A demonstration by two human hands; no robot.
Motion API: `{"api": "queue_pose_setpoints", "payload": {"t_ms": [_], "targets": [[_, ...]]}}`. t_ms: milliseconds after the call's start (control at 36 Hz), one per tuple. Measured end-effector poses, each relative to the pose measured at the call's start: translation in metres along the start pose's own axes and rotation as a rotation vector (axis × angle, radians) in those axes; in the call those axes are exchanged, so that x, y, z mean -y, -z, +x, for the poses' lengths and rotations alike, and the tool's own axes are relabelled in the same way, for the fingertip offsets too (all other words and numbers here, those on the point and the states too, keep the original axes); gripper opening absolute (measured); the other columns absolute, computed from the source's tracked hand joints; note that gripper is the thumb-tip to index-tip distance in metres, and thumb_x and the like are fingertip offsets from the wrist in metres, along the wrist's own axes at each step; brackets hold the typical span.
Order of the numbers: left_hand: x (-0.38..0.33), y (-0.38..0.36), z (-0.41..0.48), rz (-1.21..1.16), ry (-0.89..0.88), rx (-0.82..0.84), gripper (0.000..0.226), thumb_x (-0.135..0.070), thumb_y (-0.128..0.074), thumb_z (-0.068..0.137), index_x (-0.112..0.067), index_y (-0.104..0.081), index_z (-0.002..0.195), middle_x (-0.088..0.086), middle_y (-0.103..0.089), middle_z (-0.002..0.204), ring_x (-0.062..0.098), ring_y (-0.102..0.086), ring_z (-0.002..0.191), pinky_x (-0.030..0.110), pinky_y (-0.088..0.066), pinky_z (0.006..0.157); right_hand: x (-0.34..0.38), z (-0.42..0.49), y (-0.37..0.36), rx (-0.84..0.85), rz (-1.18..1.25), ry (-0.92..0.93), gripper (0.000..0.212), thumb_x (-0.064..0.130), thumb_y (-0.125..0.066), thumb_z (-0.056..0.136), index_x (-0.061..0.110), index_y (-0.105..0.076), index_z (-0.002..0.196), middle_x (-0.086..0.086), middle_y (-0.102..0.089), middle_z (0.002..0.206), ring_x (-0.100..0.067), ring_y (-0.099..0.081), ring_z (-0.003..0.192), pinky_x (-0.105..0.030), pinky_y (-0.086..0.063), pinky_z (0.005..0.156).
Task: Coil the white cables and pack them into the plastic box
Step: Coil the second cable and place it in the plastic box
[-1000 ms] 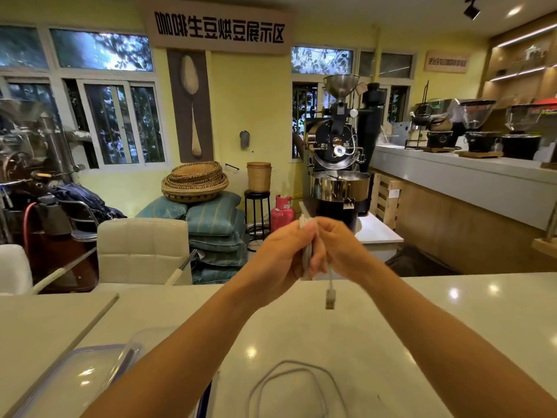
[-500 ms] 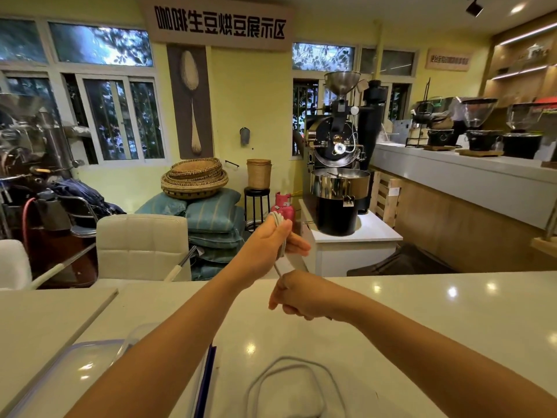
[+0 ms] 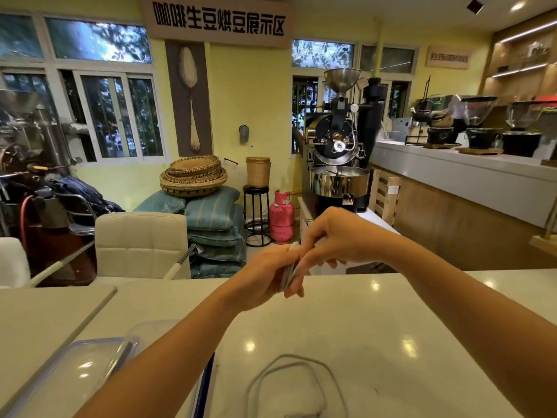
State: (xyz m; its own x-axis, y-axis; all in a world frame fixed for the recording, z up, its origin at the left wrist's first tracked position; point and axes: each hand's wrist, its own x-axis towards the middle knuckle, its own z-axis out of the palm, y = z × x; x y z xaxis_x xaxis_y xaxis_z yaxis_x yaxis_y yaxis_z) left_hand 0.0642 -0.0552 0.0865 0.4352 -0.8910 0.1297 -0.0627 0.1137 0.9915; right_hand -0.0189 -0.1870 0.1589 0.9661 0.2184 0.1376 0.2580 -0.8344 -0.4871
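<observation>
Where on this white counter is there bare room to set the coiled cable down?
The widest bare patch of the counter lies right of the loose cable, under the right forearm. Another lies ahead of the hands, toward the far edge. The near left is crowded with the plastic box and its lid.

Pale yellow walls (image 3: pixel 256 95) carry white-framed windows (image 3: pixel 117 116) with foliage outside, a sign in black characters (image 3: pixel 218 19) and a hanging printed with a long spoon (image 3: pixel 190 98). Against the far wall sit stacked woven baskets (image 3: pixel 194 176) on blue cushions (image 3: pixel 214 218), a black stool (image 3: pixel 256 215), a pink gas cylinder (image 3: pixel 281 217) and a steel-and-black coffee roaster (image 3: pixel 339 152). A cream chair (image 3: pixel 141 245) stands behind the glossy white table (image 3: pixel 376 321), and a long counter (image 3: pixel 470 179) with grinders (image 3: pixel 479 122) runs along the right under lit wooden shelves (image 3: pixel 524 52).
</observation>
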Motion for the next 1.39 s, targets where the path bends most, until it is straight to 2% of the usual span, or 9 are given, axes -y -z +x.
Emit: {"api": "queue_pose_setpoints", "payload": {"t_ms": [111, 194, 278, 417, 500, 667, 861, 1167, 1389], "targets": [[-0.003, -0.002, -0.003, -0.224, -0.041, 0.208, 0.022, -0.029, -0.050, 0.085, -0.010, -0.054, 0.078, -0.003, -0.053, 0.047, 0.008, -0.047, 0.043, 0.022, -0.052, 0.056, -0.007, -0.001, 0.005, -0.078, 0.097, 0.041, 0.010, 0.009, -0.071, 0.073, 0.001, -0.070, 0.079, 0.008, -0.054, 0.059, 0.008, -0.051, 0.047, -0.004, -0.038, 0.046], [-0.003, 0.000, -0.002, -0.322, -0.048, 0.305, 0.017, -0.029, -0.066, 0.076, -0.014, -0.059, 0.074, -0.004, -0.054, 0.047, 0.008, -0.050, 0.043, 0.023, -0.052, 0.058, -0.009, -0.001, 0.002, -0.111, 0.117, 0.088, 0.001, 0.010, -0.070, 0.074, 0.010, -0.069, 0.074, 0.010, -0.053, 0.064, 0.008, -0.052, 0.058, -0.005, -0.041, 0.055], [-0.003, 0.003, -0.002, -0.377, -0.070, 0.375, 0.013, -0.023, -0.065, 0.077, -0.012, -0.059, 0.077, -0.005, -0.056, 0.050, 0.007, -0.051, 0.044, 0.022, -0.052, 0.058, -0.012, -0.001, 0.000, -0.151, 0.128, 0.120, 0.020, 0.014, -0.068, 0.075, 0.028, -0.058, 0.064, 0.007, -0.052, 0.080, -0.001, -0.050, 0.076, -0.010, -0.043, 0.067], [-0.001, 0.006, -0.001, -0.403, -0.102, 0.370, 0.011, -0.021, -0.067, 0.076, -0.012, -0.062, 0.077, -0.007, -0.056, 0.047, 0.004, -0.049, 0.041, 0.019, -0.049, 0.053, -0.018, -0.002, -0.006, -0.102, 0.290, 0.100, 0.021, 0.009, -0.061, 0.082, 0.022, -0.055, 0.066, 0.009, -0.058, 0.096, 0.002, -0.055, 0.094, -0.012, -0.048, 0.082], [-0.002, 0.007, 0.000, -0.447, -0.103, 0.356, 0.010, -0.018, -0.067, 0.076, -0.009, -0.062, 0.077, -0.007, -0.056, 0.045, 0.003, -0.049, 0.039, 0.018, -0.048, 0.049, -0.019, -0.001, -0.013, -0.131, 0.392, 0.056, 0.017, 0.009, -0.056, 0.085, 0.018, -0.053, 0.071, -0.014, -0.062, 0.094, -0.021, -0.061, 0.087, -0.029, -0.052, 0.083], [0.000, 0.008, 0.000, -0.442, -0.088, 0.233, 0.017, -0.021, -0.071, 0.073, -0.009, -0.060, 0.075, -0.007, -0.050, 0.043, 0.003, -0.044, 0.038, 0.018, -0.047, 0.048, -0.026, 0.004, -0.021, -0.186, 0.399, -0.020, 0.017, 0.016, -0.052, 0.088, 0.022, -0.050, 0.073, 0.004, -0.057, 0.075, -0.009, -0.059, 0.071, -0.023, -0.054, 0.071], [-0.007, 0.003, 0.002, -0.185, -0.007, -0.054, 0.029, -0.013, -0.030, 0.096, -0.010, -0.053, 0.079, -0.007, -0.042, 0.046, 0.004, -0.038, 0.043, 0.017, -0.041, 0.051, -0.031, 0.008, -0.024, -0.300, 0.395, -0.081, 0.018, 0.018, -0.053, 0.089, 0.021, -0.048, 0.071, 0.001, -0.059, 0.073, -0.009, -0.060, 0.066, -0.018, -0.054, 0.059], [-0.003, -0.008, 0.005, 0.205, -0.028, -0.306, 0.026, -0.017, -0.035, 0.096, -0.016, -0.048, 0.073, 0.002, -0.041, 0.064, 0.010, -0.037, 0.057, 0.022, -0.034, 0.059, -0.036, 0.008, -0.025, -0.312, 0.461, -0.148, 0.017, 0.017, -0.055, 0.087, 0.018, -0.050, 0.071, -0.011, -0.064, 0.082, -0.021, -0.064, 0.071, -0.031, -0.056, 0.070], [-0.003, -0.010, 0.008, 0.645, -0.074, -0.335, 0.024, -0.029, -0.032, 0.096, -0.027, -0.041, 0.074, -0.005, -0.039, 0.070, 0.007, -0.035, 0.060, 0.018, -0.032, 0.057, -0.038, 0.004, -0.023, -0.308, 0.576, -0.177, 0.016, 0.013, -0.055, 0.087, 0.014, -0.050, 0.072, -0.004, -0.067, 0.071, -0.012, -0.065, 0.056, -0.021, -0.055, 0.055]]}}
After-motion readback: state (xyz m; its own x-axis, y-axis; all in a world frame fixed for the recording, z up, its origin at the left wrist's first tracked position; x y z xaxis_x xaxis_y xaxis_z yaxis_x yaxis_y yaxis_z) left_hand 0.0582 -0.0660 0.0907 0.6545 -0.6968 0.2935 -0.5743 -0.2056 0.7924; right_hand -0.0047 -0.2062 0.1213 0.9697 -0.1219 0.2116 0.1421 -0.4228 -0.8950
